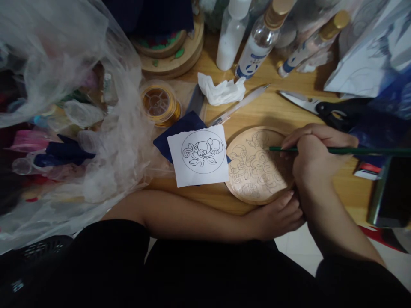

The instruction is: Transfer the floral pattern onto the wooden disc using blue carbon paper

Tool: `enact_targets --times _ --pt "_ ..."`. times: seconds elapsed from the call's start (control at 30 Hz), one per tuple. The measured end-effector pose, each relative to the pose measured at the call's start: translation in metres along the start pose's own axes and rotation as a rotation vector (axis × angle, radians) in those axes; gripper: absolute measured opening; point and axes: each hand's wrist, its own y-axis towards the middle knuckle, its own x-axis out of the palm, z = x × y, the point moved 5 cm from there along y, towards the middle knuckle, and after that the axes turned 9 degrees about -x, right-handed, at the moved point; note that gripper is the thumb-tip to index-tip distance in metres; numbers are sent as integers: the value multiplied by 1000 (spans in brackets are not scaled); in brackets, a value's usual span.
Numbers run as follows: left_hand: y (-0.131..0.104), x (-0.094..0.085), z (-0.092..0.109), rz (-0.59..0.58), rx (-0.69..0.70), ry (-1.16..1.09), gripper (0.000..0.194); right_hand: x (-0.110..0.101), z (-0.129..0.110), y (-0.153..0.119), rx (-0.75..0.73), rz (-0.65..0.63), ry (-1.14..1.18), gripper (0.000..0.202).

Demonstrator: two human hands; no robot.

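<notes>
A round wooden board [253, 171] with flowers and scrolls outlined on its pale face lies near the table's front edge. My left hand [279, 216] grips its near right rim, thumb on top and the other fingers curled below. Above the board's right side, my right hand [316, 154] is closed round a slim green pencil [340, 151]. The pencil's tip points left, over the upper part of the drawing; whether it touches the wood I cannot tell. Just left of the board, a torn white paper [199, 158] with a circled flower design lies on dark blue cloth [163, 143].
Scissors [316, 107], a clear pen [239, 105] and crumpled tissue [221, 89] lie beyond the board. Several bottles [257, 42] stand behind them. Golden wire on a spool [160, 105] and a bulky plastic bag [105, 128] are at left, a phone [391, 192] at right.
</notes>
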Motion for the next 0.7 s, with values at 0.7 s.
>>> enact_targets --times 0.7 --pt "0 3 2 -26 17 -3 43 -1 -9 3 107 31 -10 20"
